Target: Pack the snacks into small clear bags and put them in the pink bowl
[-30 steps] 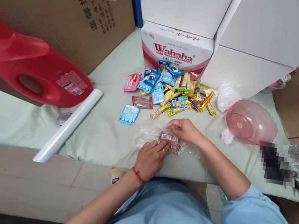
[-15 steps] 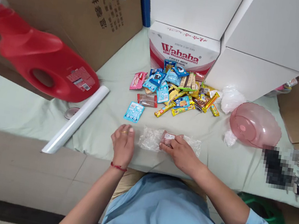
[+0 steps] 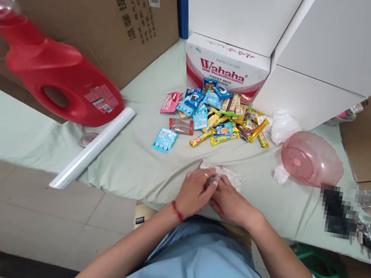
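Observation:
At the front of the cloth-covered table my left hand (image 3: 195,191) and my right hand (image 3: 231,200) meet over a crinkled piece of clear plastic film (image 3: 231,176). The fingers of my left hand are bent and closed on the film. My right hand's fingers are curled against the same bundle, just right of the left thumb. A brownish snack packet lay on this film earlier; now the hands largely cover it. Beyond them lies a pile of wrapped snacks (image 3: 224,117), with a light blue packet (image 3: 164,140) apart at its near left.
To the left are a white roll (image 3: 94,149) and a big red jug (image 3: 64,77). A Wahaha carton (image 3: 227,65) stands behind the snacks. On the right are a pink translucent bowl (image 3: 323,156), white crumpled plastic (image 3: 284,126) and keys (image 3: 368,241).
My left hand has moved right from the bare cloth onto the film bundle. The film's left part, spread out before, is now gathered under the hands. My right hand stays at the bundle.

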`<state>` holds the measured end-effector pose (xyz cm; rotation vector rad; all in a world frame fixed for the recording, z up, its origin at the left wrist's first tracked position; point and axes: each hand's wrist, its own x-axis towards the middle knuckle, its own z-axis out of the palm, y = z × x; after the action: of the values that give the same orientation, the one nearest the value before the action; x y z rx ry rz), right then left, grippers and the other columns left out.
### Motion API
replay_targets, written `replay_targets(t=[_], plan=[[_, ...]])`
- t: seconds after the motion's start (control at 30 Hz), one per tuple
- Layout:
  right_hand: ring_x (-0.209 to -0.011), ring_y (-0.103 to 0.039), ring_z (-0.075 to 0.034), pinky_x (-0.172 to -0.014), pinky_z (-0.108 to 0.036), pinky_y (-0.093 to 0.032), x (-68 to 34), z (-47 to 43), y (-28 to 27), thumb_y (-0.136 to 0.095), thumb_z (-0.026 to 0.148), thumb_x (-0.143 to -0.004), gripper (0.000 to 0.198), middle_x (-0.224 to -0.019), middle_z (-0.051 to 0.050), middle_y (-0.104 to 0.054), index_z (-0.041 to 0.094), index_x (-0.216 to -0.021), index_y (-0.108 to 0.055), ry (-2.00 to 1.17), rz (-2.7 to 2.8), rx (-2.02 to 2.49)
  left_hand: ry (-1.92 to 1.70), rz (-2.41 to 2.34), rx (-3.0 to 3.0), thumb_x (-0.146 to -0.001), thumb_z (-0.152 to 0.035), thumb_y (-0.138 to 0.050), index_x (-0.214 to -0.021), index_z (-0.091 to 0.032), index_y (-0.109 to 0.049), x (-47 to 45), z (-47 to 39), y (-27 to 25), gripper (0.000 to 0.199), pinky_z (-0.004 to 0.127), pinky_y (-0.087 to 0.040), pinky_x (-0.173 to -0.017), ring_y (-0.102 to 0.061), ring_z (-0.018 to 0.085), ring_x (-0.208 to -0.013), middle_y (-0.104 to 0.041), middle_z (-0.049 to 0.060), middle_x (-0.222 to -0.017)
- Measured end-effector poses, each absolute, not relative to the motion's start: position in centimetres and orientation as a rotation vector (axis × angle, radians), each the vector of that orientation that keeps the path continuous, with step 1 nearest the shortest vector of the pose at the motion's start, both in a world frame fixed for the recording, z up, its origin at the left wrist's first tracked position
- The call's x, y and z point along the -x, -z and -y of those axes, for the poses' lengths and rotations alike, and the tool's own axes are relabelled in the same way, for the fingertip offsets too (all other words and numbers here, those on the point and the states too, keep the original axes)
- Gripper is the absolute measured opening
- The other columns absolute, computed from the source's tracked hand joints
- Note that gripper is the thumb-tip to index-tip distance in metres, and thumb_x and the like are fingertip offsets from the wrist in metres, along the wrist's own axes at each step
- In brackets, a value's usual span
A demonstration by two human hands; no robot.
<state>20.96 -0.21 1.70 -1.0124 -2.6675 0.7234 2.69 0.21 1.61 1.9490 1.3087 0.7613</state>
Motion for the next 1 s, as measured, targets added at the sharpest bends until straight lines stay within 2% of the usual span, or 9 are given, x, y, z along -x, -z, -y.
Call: replay_targets(t=[0.1,0.17,0.27,0.33,0.53,0.67,0.8,0.9,1.0], plan=[[-0.112,-0.059,-0.025,-0.102,-0.043,-0.049,-23.2,0.5,-1.7,-0.052,0.017,-0.098,0.024,-0.109,-0.010,-0.068,0.021,-0.114,-0.070,-0.875,2.436,1.004,-0.650,-1.324,-2.195,-0.102,-0.031,-0.046,-0.125,-0.022,-0.068,-3.3,0.5,-0.7,0.033,0.049,-0.041,-0.111,-0.057,0.026,-0.135,-0.064,0.008,-0.145],[-0.100,-0.061,-0.024,-0.094,-0.041,-0.053,-24.6,0.5,-1.2,-0.047,0.021,-0.102,0.028,-0.100,-0.009,-0.068,0.021,-0.118,-0.069,-0.758,2.201,1.273,-0.632,-1.353,-2.336,-0.101,-0.031,-0.049,-0.129,-0.022,-0.067,-3.4,1.0,0.3,0.034,0.049,-0.038,-0.113,-0.056,0.026,-0.137,-0.062,0.009,-0.149],[-0.110,-0.056,-0.033,-0.099,-0.050,-0.049,-26.1,0.4,0.0,-0.060,0.037,-0.097,0.035,-0.111,-0.015,-0.064,0.018,-0.125,-0.067,-0.391,1.973,1.708,-0.641,-1.364,-2.506,-0.096,-0.022,-0.054,-0.136,-0.021,-0.064,-3.5,1.6,1.6,0.041,0.048,-0.036,-0.116,-0.055,0.025,-0.138,-0.059,0.009,-0.152],[-0.117,-0.053,-0.036,-0.102,-0.052,-0.047,-26.5,0.1,0.4,-0.066,0.037,-0.093,0.030,-0.120,-0.018,-0.062,0.017,-0.114,-0.071,-0.344,2.009,1.791,-0.641,-1.371,-2.559,-0.093,-0.016,-0.054,-0.140,-0.022,-0.061,-3.4,1.8,2.2,0.048,0.046,-0.035,-0.117,-0.054,0.025,-0.140,-0.056,0.008,-0.154],[-0.081,-0.061,-0.019,-0.077,-0.029,-0.048,-23.1,-1.8,-2.0,-0.055,0.026,-0.099,0.012,-0.092,-0.005,-0.065,0.021,-0.095,-0.065,-0.660,1.989,1.590,-0.680,-1.379,-2.609,-0.092,-0.012,-0.052,-0.143,-0.019,-0.060,-3.3,2.2,3.6,0.052,0.045,-0.034,-0.120,-0.052,0.024,-0.142,-0.056,0.009,-0.154],[-0.087,-0.060,-0.019,-0.078,-0.028,-0.045,-17.4,-3.9,-2.9,-0.054,0.019,-0.099,0.012,-0.095,-0.005,-0.065,0.020,-0.096,-0.066,-0.665,2.209,1.562,-0.724,-1.385,-2.615,-0.092,-0.011,-0.053,-0.131,-0.016,-0.069,-3.5,2.4,4.8,0.042,0.051,-0.034,-0.122,-0.047,0.029,-0.146,-0.066,0.015,-0.142],[-0.091,-0.058,-0.021,-0.083,-0.033,-0.045,-13.2,-5.1,-2.0,-0.048,0.020,-0.103,0.021,-0.103,-0.009,-0.063,0.017,-0.101,-0.069,-0.619,2.402,1.630,-0.754,-1.419,-2.552,-0.093,-0.010,-0.052,-0.138,-0.011,-0.062,-2.2,3.4,4.8,0.046,0.058,-0.035,-0.122,-0.032,0.034,-0.155,-0.060,0.020,-0.147],[-0.103,-0.055,-0.025,-0.093,-0.039,-0.045,-12.7,-4.7,-1.5,-0.049,0.027,-0.105,0.023,-0.111,-0.013,-0.062,0.015,-0.107,-0.069,-0.539,2.424,1.605,-0.820,-1.485,-2.533,-0.092,-0.006,-0.051,-0.141,-0.015,-0.057,0.2,5.0,4.4,0.050,0.066,-0.034,-0.120,-0.024,0.037,-0.158,-0.054,0.020,-0.153],[-0.109,-0.051,-0.029,-0.098,-0.046,-0.045,-13.3,-3.4,-1.2,-0.064,0.042,-0.099,0.031,-0.118,-0.015,-0.060,0.013,-0.112,-0.067,-0.481,2.441,1.531,-0.994,-1.506,-2.550,-0.090,-0.005,-0.058,-0.133,-0.018,-0.059,3.2,6.4,4.1,0.045,0.064,-0.038,-0.117,-0.034,0.037,-0.154,-0.061,0.020,-0.144]])
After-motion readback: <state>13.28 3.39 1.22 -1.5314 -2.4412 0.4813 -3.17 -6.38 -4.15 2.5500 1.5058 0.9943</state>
